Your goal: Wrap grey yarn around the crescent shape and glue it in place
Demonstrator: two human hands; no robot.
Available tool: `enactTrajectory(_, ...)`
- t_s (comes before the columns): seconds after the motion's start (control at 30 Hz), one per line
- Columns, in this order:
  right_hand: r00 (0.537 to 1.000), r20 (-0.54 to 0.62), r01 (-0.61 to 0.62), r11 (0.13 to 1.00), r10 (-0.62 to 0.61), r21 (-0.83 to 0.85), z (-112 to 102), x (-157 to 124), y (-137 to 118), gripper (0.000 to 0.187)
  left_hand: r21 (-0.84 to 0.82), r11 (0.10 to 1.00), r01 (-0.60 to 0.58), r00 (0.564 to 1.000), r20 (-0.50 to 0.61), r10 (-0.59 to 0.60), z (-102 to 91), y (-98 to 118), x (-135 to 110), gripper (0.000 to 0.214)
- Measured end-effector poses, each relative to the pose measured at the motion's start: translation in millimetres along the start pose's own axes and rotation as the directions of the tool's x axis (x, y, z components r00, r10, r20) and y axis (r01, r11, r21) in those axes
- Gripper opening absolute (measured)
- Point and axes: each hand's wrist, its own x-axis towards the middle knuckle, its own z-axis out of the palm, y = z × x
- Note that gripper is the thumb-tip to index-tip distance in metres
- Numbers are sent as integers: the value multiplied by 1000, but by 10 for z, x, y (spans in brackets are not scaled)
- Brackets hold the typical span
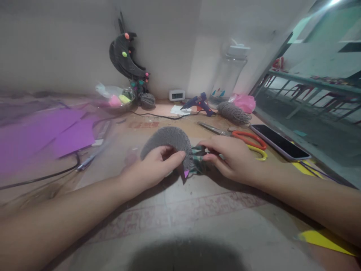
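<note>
A crescent (172, 136) wrapped in grey yarn is held near the middle of the table. My left hand (158, 162) is closed on it, thumb on top near its right end. A pointed purple tip (186, 173) shows beneath that end. My right hand (225, 156) pinches a small dark-and-green piece (198, 152) right beside the crescent's right edge. Its exact kind is unclear, and the fingers cover part of it. I cannot tell whether the piece touches the crescent.
Behind my right hand lie orange-and-yellow-handled scissors (216, 129) and a phone (279, 142). Farther back are a blue glue gun (197, 103), grey yarn (234, 113) and a clear jar (228, 75). Purple sheets (50, 131) cover the left. A dark crescent (121, 56) hangs on the wall.
</note>
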Motion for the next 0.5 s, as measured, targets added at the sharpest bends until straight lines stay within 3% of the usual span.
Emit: enactTrajectory(0.5, 997, -45, 56, 988, -63, -145, 53, 3, -39, 33, -4, 1000, -10, 1000, 15, 10, 6, 38, -27, 40)
